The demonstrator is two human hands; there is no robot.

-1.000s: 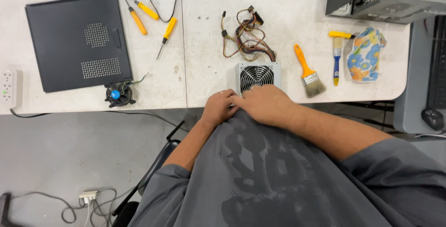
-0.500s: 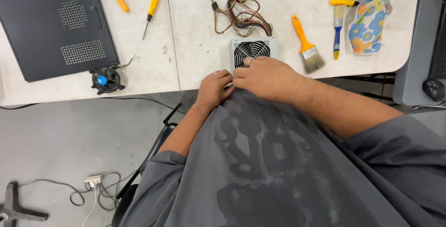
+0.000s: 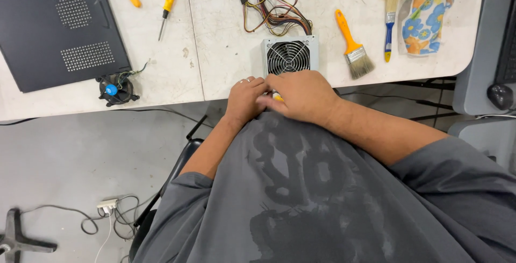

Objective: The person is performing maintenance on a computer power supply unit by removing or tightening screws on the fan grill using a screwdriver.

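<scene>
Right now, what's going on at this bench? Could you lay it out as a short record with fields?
Left hand: left hand at the table edge, fingers meeting the right hand.
Right hand: right hand beside it, a small yellow-tipped item between the two; I cannot tell which hand grips it.
Nearest thing: power supply unit, fan grille up, its wire bundle behind.
Right of it: orange-handled paintbrush, blue-handled brush, flowered cloth.
Left side: black case panel, cooler fan, yellow screwdriver.
Surface: white table.
</scene>
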